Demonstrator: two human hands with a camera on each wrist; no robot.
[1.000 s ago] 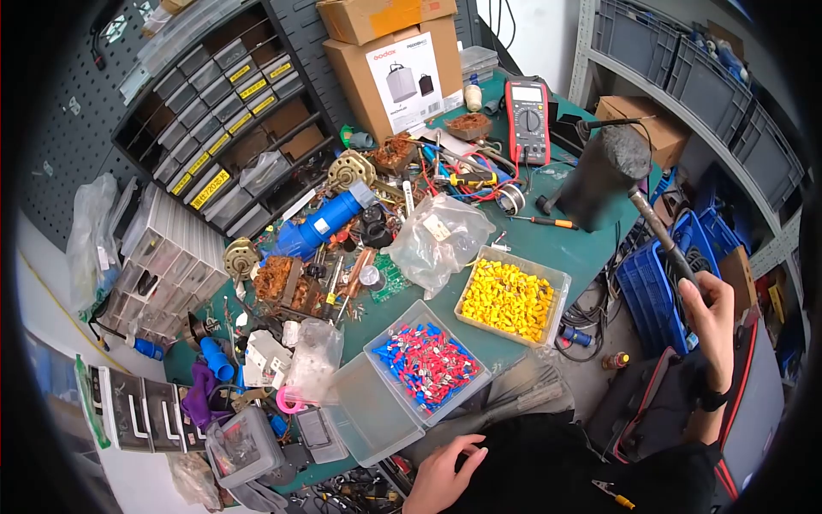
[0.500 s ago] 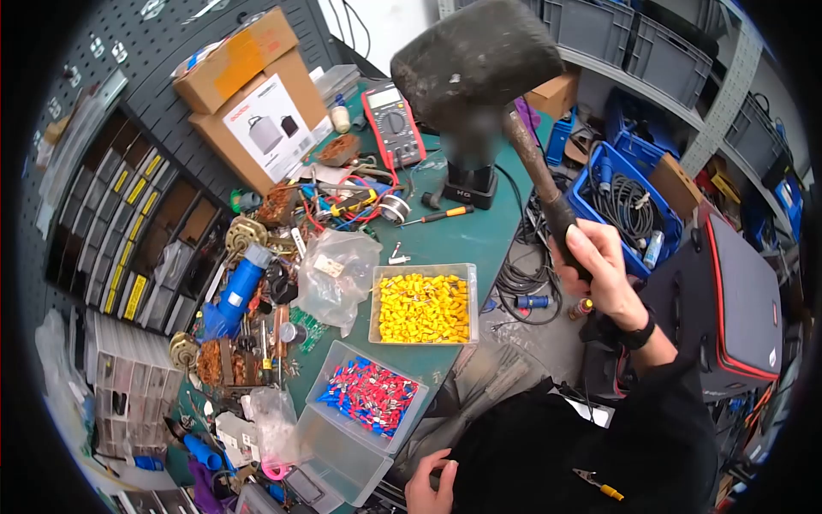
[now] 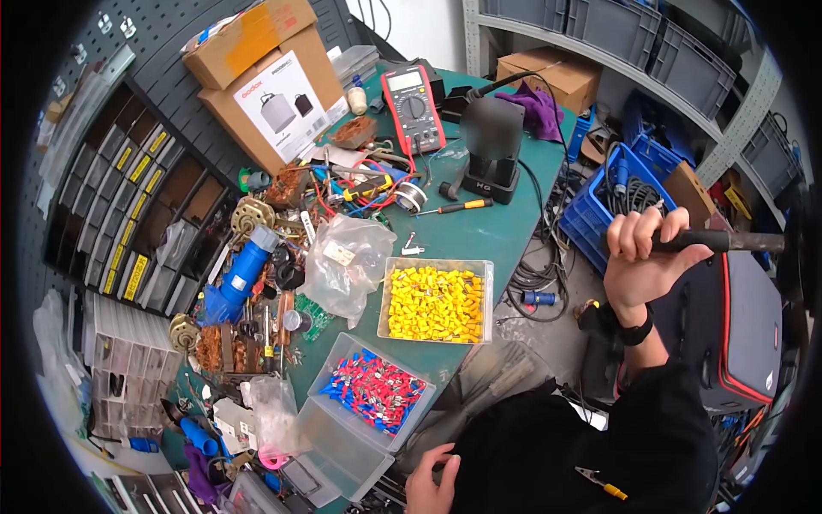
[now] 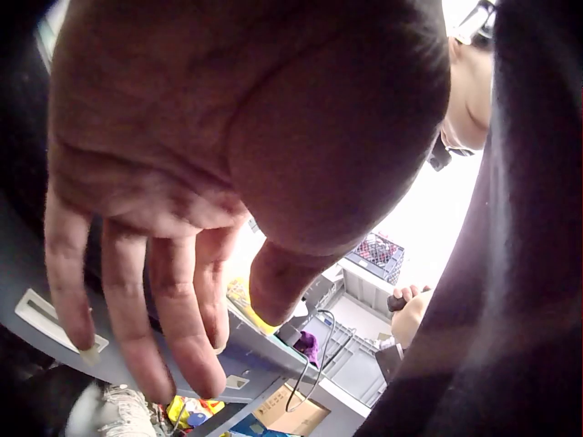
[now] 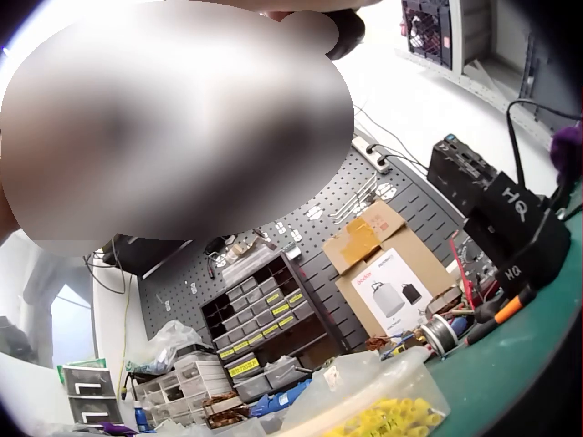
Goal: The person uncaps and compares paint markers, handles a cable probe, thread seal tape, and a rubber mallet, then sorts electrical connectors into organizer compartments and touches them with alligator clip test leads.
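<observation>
Presently, the mallet is gripped by its handle within the curled fingers of the right hand, beside the counter; by the loosely extended left hand, nothing is held.

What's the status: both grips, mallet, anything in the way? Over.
Right grip curled round mallet, right of the bench in head view. Left grip loose, holding nothing. Tray of yellow terminals on bench, perhaps in a swing's way.

My handle is black, my tabletop is green; I see yellow connectors, red and blue terminals, a purple cloth.
</observation>
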